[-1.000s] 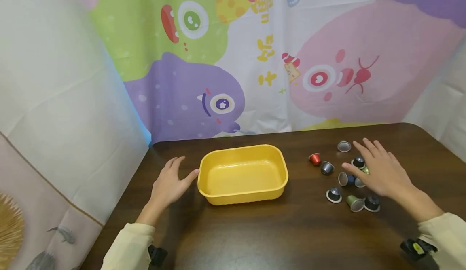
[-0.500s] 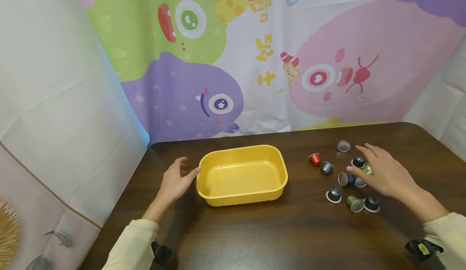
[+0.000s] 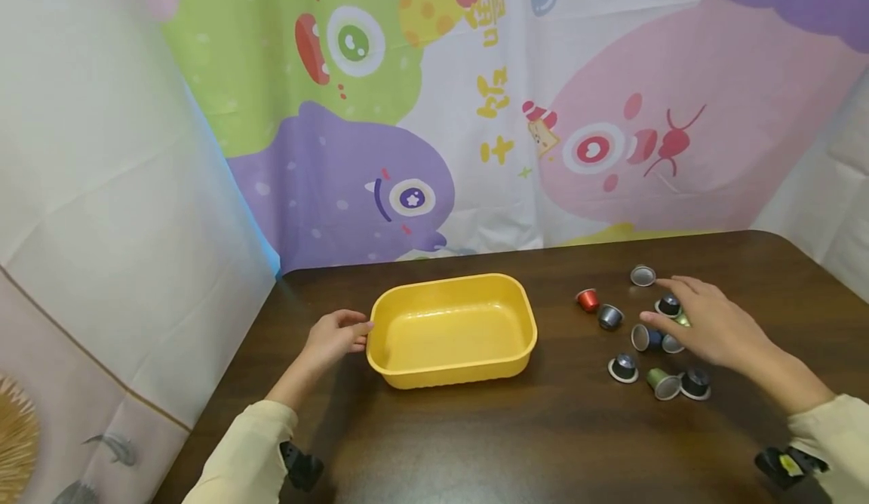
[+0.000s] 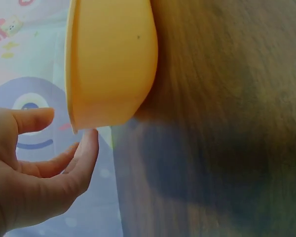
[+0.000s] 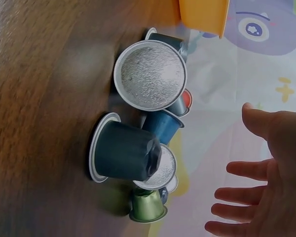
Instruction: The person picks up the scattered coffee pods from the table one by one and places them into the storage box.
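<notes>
A yellow plastic tray (image 3: 448,376) sits on the dark wooden table. My left hand (image 3: 334,338) is at its left end: in the left wrist view the fingertips (image 4: 92,140) are right at the end wall, while the thumb stays apart above the rim. Over several coffee capsules hovers my right hand (image 3: 720,327), with fingers spread and nothing held. Nearest it are a dark capsule (image 3: 668,305), a blue capsule (image 3: 648,338) and a silver-lidded capsule (image 3: 642,276). A red capsule (image 3: 588,300) and a dark grey one (image 3: 609,317) lie closer to the tray.
Toward the front of the group are an upside-down dark capsule (image 3: 623,368), a green capsule (image 3: 661,385) and a black one (image 3: 695,383). Behind the table (image 3: 475,444) hangs a cartoon-print cloth (image 3: 380,179); pale cloth (image 3: 129,149) covers the left side.
The left fingers have bent in toward the tray's end, and that hand has shifted slightly right. My right hand has lowered a little over the capsules. The tray and capsules stay in place.
</notes>
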Demonstrator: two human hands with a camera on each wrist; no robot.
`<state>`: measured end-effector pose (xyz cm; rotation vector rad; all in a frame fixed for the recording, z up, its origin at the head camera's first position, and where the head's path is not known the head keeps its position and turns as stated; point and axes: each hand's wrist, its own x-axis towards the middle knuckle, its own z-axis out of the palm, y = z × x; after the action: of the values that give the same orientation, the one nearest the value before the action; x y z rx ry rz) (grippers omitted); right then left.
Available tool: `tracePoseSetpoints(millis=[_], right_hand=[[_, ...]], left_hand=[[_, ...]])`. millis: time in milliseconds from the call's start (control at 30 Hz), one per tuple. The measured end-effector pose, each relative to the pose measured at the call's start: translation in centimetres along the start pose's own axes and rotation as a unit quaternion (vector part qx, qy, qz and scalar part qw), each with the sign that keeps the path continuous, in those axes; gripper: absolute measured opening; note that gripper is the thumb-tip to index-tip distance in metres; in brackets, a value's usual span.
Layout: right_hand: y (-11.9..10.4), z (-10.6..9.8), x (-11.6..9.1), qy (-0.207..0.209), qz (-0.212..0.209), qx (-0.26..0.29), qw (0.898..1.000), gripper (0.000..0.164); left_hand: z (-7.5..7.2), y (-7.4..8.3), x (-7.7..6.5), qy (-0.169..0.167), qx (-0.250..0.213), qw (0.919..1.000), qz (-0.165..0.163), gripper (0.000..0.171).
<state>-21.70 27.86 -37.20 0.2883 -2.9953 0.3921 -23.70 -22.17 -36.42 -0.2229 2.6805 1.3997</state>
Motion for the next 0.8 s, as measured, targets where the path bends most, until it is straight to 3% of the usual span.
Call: tracePoseSetpoints(millis=[100, 467, 800], right_hand=[[-0.3, -0.1, 0.0, -0.004, -0.003, 0.005, 1.0, 0.08], [-0.6, -0.4, -0.1, -0.011, -0.011, 0.008, 1.0, 0.074], [-0.6, -0.5, 0.0, -0.02, -0.046, 0.028, 0.998, 0.069]], left_hand=[[-0.1, 0.1, 0.2, -0.021, -0.039, 0.9988, -0.021, 0.039], [-0.5, 0.2, 1.1, -0.077, -0.101, 0.9894, -0.07, 0.045], [-0.6, 0.4, 1.4, -0.103, -0.132, 0.9835, -0.069, 0.042]])
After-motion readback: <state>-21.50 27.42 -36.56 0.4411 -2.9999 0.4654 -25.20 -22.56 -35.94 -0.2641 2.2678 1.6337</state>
